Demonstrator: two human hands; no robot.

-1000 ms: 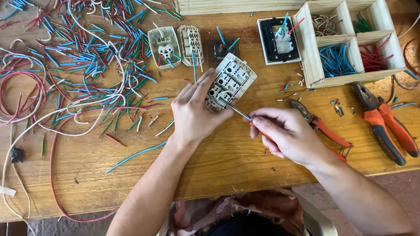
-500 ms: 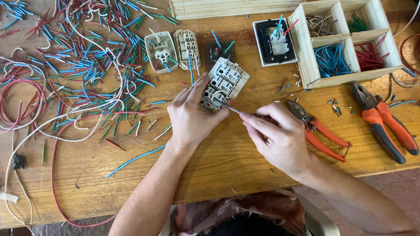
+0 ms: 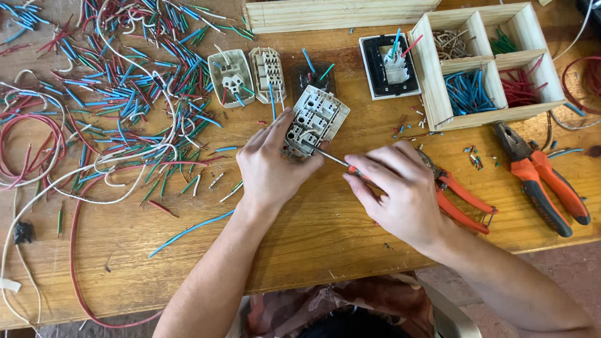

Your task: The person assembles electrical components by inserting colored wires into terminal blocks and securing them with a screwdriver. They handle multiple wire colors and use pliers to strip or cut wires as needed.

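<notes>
Workbench [image 3: 329, 234] of bare wood, seen from above. Far left: looped red cable [image 3: 20, 142] and a white cord [image 3: 10, 232] trailing toward the near edge. Next, a wide scatter of cut wire pieces [image 3: 124, 82] in blue, red, green and white. Beside that scatter lie two beige socket inserts [image 3: 247, 76], side by side.

At centre, the left hand [image 3: 270, 167] is closed around a beige socket module [image 3: 312, 122], held tilted just above the bench, terminal side up. The right hand [image 3: 398, 192] pinches a thin screwdriver [image 3: 333, 159]; its tip sits at the module's lower edge. Just behind the right hand, touching it, lie red-handled wire strippers [image 3: 465, 203].

Further back, a black-framed socket plate [image 3: 390, 66] with short wires standing in it. To its right, a wooden compartment tray [image 3: 486, 61] holding sorted wire: blue and red in the near compartments, bare copper and green in the far ones. Right of the strippers, orange-and-black pliers [image 3: 544, 180] rest flat. A long wooden box [image 3: 341, 7] lies along the far edge.
</notes>
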